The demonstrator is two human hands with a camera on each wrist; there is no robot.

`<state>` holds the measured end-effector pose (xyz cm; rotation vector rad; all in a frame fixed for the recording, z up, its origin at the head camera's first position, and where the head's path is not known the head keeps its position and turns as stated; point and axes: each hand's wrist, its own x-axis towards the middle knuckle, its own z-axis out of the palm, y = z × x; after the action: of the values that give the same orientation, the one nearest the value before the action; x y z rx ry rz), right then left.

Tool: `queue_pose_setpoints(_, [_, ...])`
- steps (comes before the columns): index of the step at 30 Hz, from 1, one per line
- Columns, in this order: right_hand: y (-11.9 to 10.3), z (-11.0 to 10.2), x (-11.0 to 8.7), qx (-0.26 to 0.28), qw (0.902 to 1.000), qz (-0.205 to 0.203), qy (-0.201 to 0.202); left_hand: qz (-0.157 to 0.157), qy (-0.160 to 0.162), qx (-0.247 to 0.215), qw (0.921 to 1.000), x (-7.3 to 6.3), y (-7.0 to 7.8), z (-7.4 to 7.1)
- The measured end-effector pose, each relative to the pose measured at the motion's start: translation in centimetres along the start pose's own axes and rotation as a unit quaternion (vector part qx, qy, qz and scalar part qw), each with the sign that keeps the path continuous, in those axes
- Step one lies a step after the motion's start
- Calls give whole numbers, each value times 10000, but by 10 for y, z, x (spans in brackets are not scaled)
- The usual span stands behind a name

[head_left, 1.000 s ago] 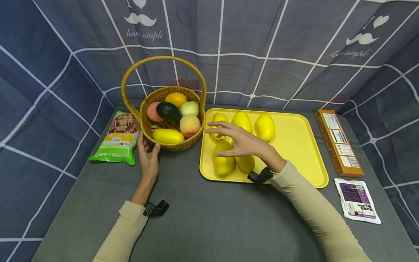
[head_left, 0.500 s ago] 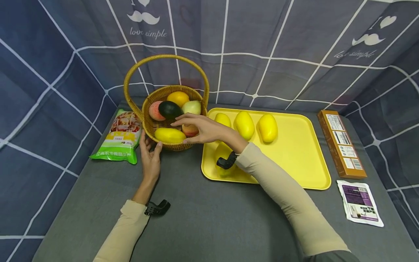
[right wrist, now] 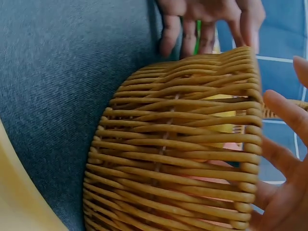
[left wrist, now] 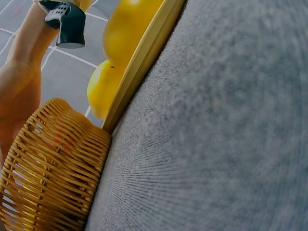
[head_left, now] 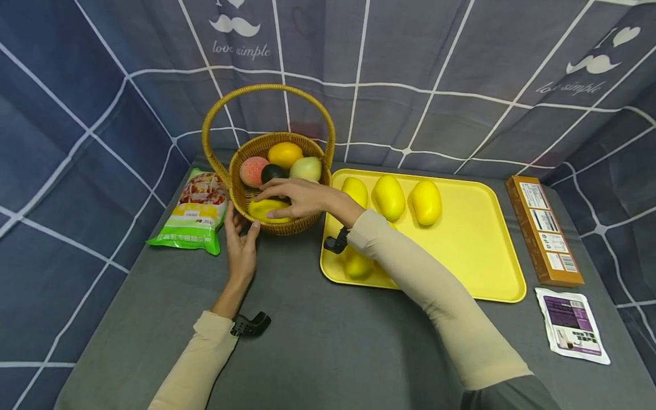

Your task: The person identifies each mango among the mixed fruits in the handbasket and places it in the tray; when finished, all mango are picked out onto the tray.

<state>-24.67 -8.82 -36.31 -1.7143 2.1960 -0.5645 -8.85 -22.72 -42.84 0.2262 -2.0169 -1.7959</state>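
A wicker basket [head_left: 287,229] with a tall handle holds a yellow mango [head_left: 261,209], a reddish peach [head_left: 253,172], a dark avocado [head_left: 273,172], an orange fruit [head_left: 285,155] and a pale green fruit [head_left: 306,169]. My right hand [head_left: 302,195] reaches over the basket's right rim, fingers spread above the mango. It covers the second peach seen earlier. In the right wrist view its fingers [right wrist: 288,113] extend past the rim. My left hand [head_left: 242,250] touches the basket's front left side from outside, its fingers fairly straight, as the right wrist view also shows.
A yellow tray [head_left: 471,245] to the right carries several mangoes [head_left: 426,203], some partly behind the right forearm. Left of the basket lies a green food bag [head_left: 192,213]. An orange-brown box [head_left: 544,230] and a white-purple packet [head_left: 572,324] lie at the far right.
My right hand has moved left from above the tray into the space over the basket, now at the mango. The left hand stays at the basket. The whole view has shifted slightly.
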Motion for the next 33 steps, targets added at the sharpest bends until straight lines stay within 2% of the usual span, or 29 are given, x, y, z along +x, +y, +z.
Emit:
queue_pose_setpoints(7, [-3, 4, 4, -384, 9974, 309, -533, 38, 17, -15, 10000, 2, 2, 2])
queue_pose_setpoints(12, [-6, 5, 7, -372, 9951, 496, -768, -57, 54, -21, 10000, 3, 2, 1])
queue_pose_setpoints(20, [-4, 7, 6, -271, 9967, 443, -622, -204, 45, -13, 9998, 2, 0, 0])
queue_pose_setpoints(33, [-1, 8, 1, -195, 9987, 217, -413, -171, 21, -60, 9998, 1, 0, 0])
